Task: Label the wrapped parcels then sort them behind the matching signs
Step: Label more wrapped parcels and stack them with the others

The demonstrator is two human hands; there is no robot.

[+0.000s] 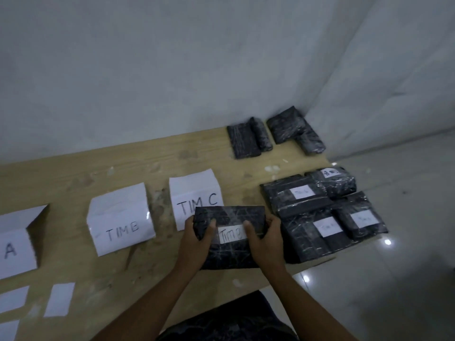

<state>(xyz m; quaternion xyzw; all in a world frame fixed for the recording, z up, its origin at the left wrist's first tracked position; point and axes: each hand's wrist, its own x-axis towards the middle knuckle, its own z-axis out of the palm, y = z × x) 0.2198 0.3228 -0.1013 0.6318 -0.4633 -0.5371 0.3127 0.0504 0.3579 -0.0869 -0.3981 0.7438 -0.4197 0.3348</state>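
A black wrapped parcel [230, 215] with a white label [231, 234] reading "TIM" plus a hidden letter is held above the wooden table [123, 163], in front of the "TIM C" sign [194, 193]. My left hand [197, 232] grips its left side, thumb on top. My right hand [266, 236] grips its right side, its thumb over the label's end. The "TIM B" sign [120, 220] stands to the left, and a sign ending in "A" [14, 244] at the far left.
Several labelled black parcels [322, 212] lie packed together at the table's right end. Several unlabelled black parcels [273, 134] lie at the far right corner by the wall. Blank white labels [59, 302] lie at the near left. The table's right edge drops to a tiled floor.
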